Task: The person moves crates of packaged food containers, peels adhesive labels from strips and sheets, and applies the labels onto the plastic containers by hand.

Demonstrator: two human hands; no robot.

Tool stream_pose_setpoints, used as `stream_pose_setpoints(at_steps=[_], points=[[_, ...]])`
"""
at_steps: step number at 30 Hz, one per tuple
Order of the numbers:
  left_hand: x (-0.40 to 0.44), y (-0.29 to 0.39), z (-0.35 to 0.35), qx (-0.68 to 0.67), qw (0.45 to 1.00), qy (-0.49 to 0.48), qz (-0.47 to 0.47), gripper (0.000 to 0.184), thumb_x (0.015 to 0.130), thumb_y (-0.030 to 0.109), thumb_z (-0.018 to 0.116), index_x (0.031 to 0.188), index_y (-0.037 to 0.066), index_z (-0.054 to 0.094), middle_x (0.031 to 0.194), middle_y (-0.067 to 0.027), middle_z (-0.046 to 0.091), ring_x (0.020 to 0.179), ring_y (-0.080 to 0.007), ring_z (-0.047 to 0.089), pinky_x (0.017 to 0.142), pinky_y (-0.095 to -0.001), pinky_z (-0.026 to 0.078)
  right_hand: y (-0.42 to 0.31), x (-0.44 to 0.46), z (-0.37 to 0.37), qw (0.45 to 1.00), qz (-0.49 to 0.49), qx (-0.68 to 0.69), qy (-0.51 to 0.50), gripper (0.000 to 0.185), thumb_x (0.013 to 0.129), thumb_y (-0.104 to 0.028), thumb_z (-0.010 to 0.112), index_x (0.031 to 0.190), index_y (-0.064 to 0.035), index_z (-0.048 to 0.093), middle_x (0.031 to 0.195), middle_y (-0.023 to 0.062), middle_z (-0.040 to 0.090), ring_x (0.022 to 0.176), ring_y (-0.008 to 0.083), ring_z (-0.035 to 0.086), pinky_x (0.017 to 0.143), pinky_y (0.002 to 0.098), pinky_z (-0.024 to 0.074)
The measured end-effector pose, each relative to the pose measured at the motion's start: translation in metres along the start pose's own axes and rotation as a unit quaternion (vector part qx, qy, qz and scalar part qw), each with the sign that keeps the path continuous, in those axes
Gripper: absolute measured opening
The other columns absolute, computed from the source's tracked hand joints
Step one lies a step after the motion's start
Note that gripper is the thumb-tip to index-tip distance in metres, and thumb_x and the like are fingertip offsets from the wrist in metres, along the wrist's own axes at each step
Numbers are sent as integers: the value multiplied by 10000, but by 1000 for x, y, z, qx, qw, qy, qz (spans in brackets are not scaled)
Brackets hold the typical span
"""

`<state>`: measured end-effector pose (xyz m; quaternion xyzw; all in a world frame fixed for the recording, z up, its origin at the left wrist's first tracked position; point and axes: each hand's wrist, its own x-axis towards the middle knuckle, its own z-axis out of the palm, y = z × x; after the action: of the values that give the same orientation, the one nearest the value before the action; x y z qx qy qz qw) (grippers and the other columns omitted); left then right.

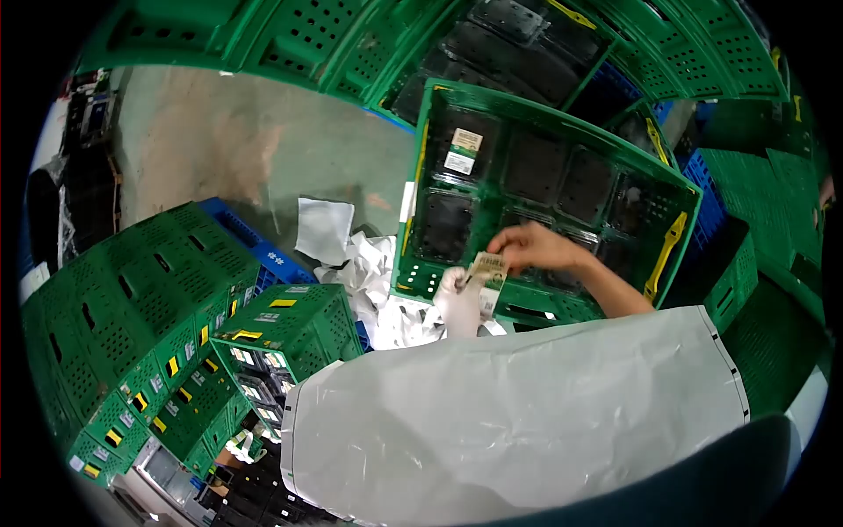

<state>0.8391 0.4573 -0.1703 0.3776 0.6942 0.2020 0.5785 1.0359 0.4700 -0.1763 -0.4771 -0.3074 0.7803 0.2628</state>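
My left hand (458,306), in a white glove, is closed on a cream, green and white label (488,283) near the front edge of a green crate (549,321). The bare fingers of my right hand (537,247) pinch the upper part of the same label. Several black plastic trays with clear lids (536,169) lie in rows in the crate beyond my hands. A similar label (464,151) sits on the lid of the far left tray. My right forearm hides part of the near trays.
A crumpled pile of white backing paper (373,281) lies on the floor left of the crate. Green crates (149,299) are stacked at left, one tipped crate (285,321) holding labelled trays. More crates (307,39) stand behind. A grey plastic sheet (518,413) covers the foreground.
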Motion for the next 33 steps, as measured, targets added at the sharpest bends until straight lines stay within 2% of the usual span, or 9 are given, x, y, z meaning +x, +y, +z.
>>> stream_pose_setpoints(at_steps=[8, 11, 13, 17, 19, 21, 25, 29, 33], points=[[-2, 14, 34, 61, 968, -239, 47, 255, 719, 124, 722, 864, -27, 575, 706, -32, 605, 640, -76, 506, 600, -251, 436, 18, -23, -46, 929, -65, -171, 321, 202, 780, -213, 685, 809, -16, 652, 713, 92, 660, 621, 118, 617, 567, 286, 492], [-7, 30, 31, 65, 968, -234, -63, 152, 763, 103, 662, 816, -23, 595, 745, -67, 611, 622, -107, 521, 587, -267, 430, 45, 13, -110, 843, -40, -343, 412, 430, 664, -322, 778, 899, -29, 570, 805, 160, 651, 700, 294, 643, 555, 362, 492], [6, 0, 23, 340, 872, -212, 279, 116, 799, 77, 623, 847, -28, 605, 816, -55, 625, 671, -100, 543, 610, -258, 449, 67, 45, -133, 807, 9, -417, 418, 557, 639, -396, 774, 990, -37, 532, 838, 162, 633, 768, 303, 616, 564, 398, 496], [1, 10, 40, 205, 902, -201, 322, 165, 835, 43, 574, 986, -21, 591, 912, -63, 624, 766, -93, 566, 662, -235, 468, 95, 79, -144, 703, 28, -587, 401, 678, 639, -415, 764, 1120, -52, 454, 783, 152, 613, 747, 297, 601, 543, 394, 498], [-8, 34, 47, 19, 964, -259, -59, 306, 849, 16, 544, 1154, -6, 526, 1010, -78, 607, 847, -90, 568, 717, -214, 467, 95, 78, -141, 664, 49, -635, 393, 692, 643, -419, 759, 1134, -55, 433, 757, 151, 605, 747, 297, 597, 530, 398, 495], [-7, 24, 58, -31, 974, -222, 18, 401, 858, -11, 513, 1255, 3, 457, 1069, -88, 592, 858, -99, 570, 735, -219, 465, 78, 64, -139, 640, -16, -604, 475, 677, 654, -452, 735, 1121, -57, 446, 702, 145, 596, 730, 291, 600, 508, 414, 485], [-6, 35, 81, 18, 968, -193, 157, 338, 862, -11, 517, 1199, 5, 515, 1037, -79, 610, 848, -90, 571, 744, -209, 463, 37, -26, -91, 977, -50, -118, 173, 515, 780, -520, 608, 903, -20, 638, 734, 87, 649, 626, 167, 617, 561, 289, 485], [-18, 46, 108, -26, 983, -167, 69, 109, 811, 22, 625, 904, -36, 628, 804, -11, 639, 684, -61, 530, 611, -205, 439, 45, -85, -50, 957, -40, -178, 224, 300, 784, -286, 689, 811, 10, 645, 604, 51, 604, 532, 102, 576, 493, 256, 471], [-19, 33, 116, 246, 947, -181, 97, 280, 716, 187, 753, 748, -26, 574, 655, -55, 608, 576, -97, 521, 527, -282, 424, 49, -101, -62, 942, -22, -60, 329, 309, 798, -242, 671, 677, 36, 615, 587, 108, 605, 493, 136, 567, 472, 278, 456]])
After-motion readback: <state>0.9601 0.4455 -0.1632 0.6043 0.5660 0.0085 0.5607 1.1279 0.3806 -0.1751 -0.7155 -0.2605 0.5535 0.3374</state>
